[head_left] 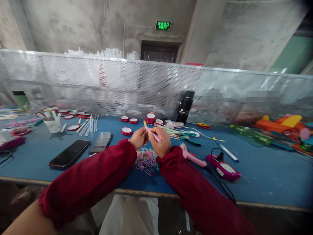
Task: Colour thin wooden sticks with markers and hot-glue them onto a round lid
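Above the blue table, my right hand (161, 141) is closed around a slim pink pen-shaped stick (156, 137), which slants up and away to a yellowish, darker-ended tip. My left hand (139, 138) meets it from the other side, its fingers pinched together close to the stick. Whatever sits between those left fingertips is too small to make out. Beneath both hands lies a loose heap of thin, multicoloured pastel strands (146, 161), partly covered by the wrists.
Two phones, one a dark phone (69, 153), lie left, near a white cup (52, 124) of sticks. Red-rimmed tins (126, 131) and a black bottle (186, 107) stand behind. Rightward are green-handled pliers (190, 138), a pink tool (193, 157) and a corded purple device (225, 168).
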Action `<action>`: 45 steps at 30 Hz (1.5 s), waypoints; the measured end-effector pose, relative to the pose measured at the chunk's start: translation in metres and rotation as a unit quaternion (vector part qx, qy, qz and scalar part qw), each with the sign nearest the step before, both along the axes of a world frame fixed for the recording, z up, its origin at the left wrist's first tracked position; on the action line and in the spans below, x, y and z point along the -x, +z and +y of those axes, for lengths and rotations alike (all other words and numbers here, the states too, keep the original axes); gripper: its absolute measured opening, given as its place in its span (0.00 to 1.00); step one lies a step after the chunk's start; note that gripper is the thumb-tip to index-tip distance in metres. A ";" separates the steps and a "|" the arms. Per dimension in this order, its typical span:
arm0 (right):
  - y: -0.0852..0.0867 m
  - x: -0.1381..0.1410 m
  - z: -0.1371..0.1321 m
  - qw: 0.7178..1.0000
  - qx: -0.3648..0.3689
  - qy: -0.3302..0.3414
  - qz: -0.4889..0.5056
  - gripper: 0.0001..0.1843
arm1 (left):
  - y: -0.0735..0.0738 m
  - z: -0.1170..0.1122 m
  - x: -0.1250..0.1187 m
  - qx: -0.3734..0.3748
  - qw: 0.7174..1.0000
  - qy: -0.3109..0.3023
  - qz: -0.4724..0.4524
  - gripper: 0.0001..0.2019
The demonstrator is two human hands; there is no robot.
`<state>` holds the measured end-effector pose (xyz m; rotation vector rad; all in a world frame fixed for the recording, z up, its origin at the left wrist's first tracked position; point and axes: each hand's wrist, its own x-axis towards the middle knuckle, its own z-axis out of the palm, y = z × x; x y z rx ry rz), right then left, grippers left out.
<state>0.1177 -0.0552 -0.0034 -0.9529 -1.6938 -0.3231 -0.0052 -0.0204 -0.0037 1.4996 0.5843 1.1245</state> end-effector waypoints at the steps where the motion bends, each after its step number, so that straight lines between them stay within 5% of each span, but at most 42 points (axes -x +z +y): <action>1: 0.000 0.000 0.000 1.000 0.000 0.000 0.000 0.06 | 0.000 0.000 0.000 0.000 1.000 0.000 0.001 0.10; 26: 0.001 0.002 -0.002 1.000 0.001 -0.004 0.007 0.06 | -0.005 0.001 -0.002 0.012 1.000 -0.002 -0.015 0.11; 35: -0.002 0.001 0.004 1.000 0.002 0.005 0.012 0.06 | -0.017 0.016 -0.002 -0.020 1.000 0.015 0.002 0.11; 45: 0.001 0.001 0.005 0.992 0.066 0.030 0.107 0.08 | -0.005 0.012 0.001 0.000 0.999 0.007 0.040 0.10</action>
